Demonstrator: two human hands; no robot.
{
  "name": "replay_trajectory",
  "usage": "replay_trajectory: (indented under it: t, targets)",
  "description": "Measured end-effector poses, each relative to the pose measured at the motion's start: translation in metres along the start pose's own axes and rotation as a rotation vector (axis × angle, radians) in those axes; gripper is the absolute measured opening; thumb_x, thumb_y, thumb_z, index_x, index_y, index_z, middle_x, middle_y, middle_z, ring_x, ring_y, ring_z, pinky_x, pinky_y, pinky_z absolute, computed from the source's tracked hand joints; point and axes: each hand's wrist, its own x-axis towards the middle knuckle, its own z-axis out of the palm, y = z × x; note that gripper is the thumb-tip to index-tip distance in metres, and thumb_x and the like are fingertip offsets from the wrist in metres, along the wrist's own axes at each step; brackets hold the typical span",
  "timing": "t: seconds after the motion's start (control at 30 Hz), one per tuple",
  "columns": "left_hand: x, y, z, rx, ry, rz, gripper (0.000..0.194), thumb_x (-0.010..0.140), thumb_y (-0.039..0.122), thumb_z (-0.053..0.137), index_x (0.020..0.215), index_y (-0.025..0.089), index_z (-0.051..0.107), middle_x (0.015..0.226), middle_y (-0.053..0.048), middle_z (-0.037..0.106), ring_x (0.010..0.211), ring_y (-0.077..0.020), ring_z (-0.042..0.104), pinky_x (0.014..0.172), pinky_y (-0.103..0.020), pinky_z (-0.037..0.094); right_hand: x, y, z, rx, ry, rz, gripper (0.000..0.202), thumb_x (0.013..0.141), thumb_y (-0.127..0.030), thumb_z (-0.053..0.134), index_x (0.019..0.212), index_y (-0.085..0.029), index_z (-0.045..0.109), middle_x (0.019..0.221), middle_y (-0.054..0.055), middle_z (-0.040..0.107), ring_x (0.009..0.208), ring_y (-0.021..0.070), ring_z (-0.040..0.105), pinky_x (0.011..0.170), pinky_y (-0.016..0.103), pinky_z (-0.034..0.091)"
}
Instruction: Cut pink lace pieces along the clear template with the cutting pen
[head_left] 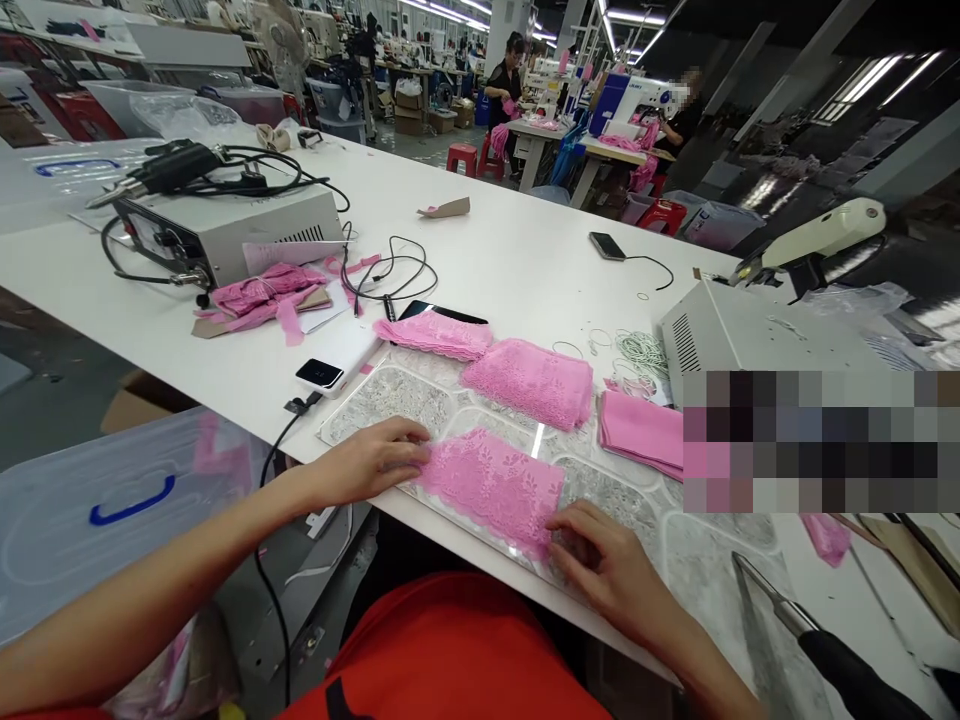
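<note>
A pink lace piece [491,490] lies flat on a marbled, clear-topped mat [637,510] at the table's front edge. My left hand [379,458] touches its left end, fingers extended and slightly apart. At its right end is my right hand [600,555], with curved fingertips against the lace edge and a gap between thumb and fingers. Behind it are a stack of pink lace [532,382] and a smaller lace pile [435,334]. Folded plain pink fabric [641,432] sits to the right.
A hot-knife tool [810,620] lies at the front right. Grey boxes stand left [270,225] and right [772,330]. A white power bank [337,370], cables, a phone [606,246] and a bundle of elastic loops [641,352] are on the table. People work at machines farther back.
</note>
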Motion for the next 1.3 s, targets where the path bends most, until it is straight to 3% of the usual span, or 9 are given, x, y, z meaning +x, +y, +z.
replay_trajectory:
  t: [0.17, 0.3, 0.57, 1.03, 1.3]
  targets:
    - [0.002, -0.004, 0.002, 0.021, 0.005, 0.027, 0.023, 0.097, 0.030, 0.050, 0.100, 0.022, 0.072, 0.117, -0.011, 0.061, 0.102, -0.0187, 0.061, 0.088, -0.028, 0.052, 0.000, -0.001, 0.001, -0.039, -0.052, -0.004, 0.014, 0.087, -0.017, 0.053, 0.094, -0.023, 0.063, 0.089, 0.003, 0.062, 0.072, 0.0127, 0.059, 0.062, 0.024, 0.047]
    - [0.004, -0.003, 0.001, 0.036, 0.014, 0.034, 0.025, 0.098, 0.027, 0.047, 0.098, 0.022, 0.071, 0.115, -0.009, 0.062, 0.100, -0.0178, 0.062, 0.086, -0.027, 0.052, -0.001, 0.002, 0.003, -0.033, -0.020, -0.004, 0.015, 0.089, -0.016, 0.049, 0.088, -0.022, 0.063, 0.085, 0.002, 0.061, 0.070, 0.0121, 0.059, 0.062, 0.024, 0.046]
    - [0.006, -0.005, -0.001, 0.067, -0.025, 0.053, 0.024, 0.097, 0.029, 0.048, 0.097, 0.020, 0.070, 0.117, -0.010, 0.061, 0.104, -0.0184, 0.060, 0.089, -0.028, 0.051, 0.000, 0.001, 0.004, -0.051, -0.020, -0.048, 0.015, 0.089, -0.016, 0.052, 0.094, -0.023, 0.064, 0.089, 0.003, 0.063, 0.074, 0.0125, 0.061, 0.065, 0.024, 0.047]
    - [0.012, -0.002, -0.005, 0.072, -0.065, 0.013, 0.029, 0.100, 0.030, 0.042, 0.094, 0.020, 0.068, 0.115, -0.007, 0.060, 0.101, -0.0164, 0.061, 0.089, -0.026, 0.048, 0.015, 0.006, -0.012, 0.189, -0.069, 0.107, 0.019, 0.091, -0.027, 0.053, 0.077, -0.019, 0.063, 0.074, 0.002, 0.059, 0.068, 0.0118, 0.051, 0.062, 0.024, 0.040]
    - [0.009, 0.001, -0.005, 0.109, -0.045, 0.067, 0.025, 0.100, 0.027, 0.044, 0.095, 0.018, 0.067, 0.115, -0.008, 0.060, 0.102, -0.0169, 0.060, 0.088, -0.027, 0.049, 0.002, 0.005, -0.007, 0.125, -0.127, 0.049, 0.014, 0.089, -0.018, 0.052, 0.089, -0.022, 0.066, 0.084, 0.002, 0.059, 0.066, 0.0101, 0.051, 0.059, 0.023, 0.039]
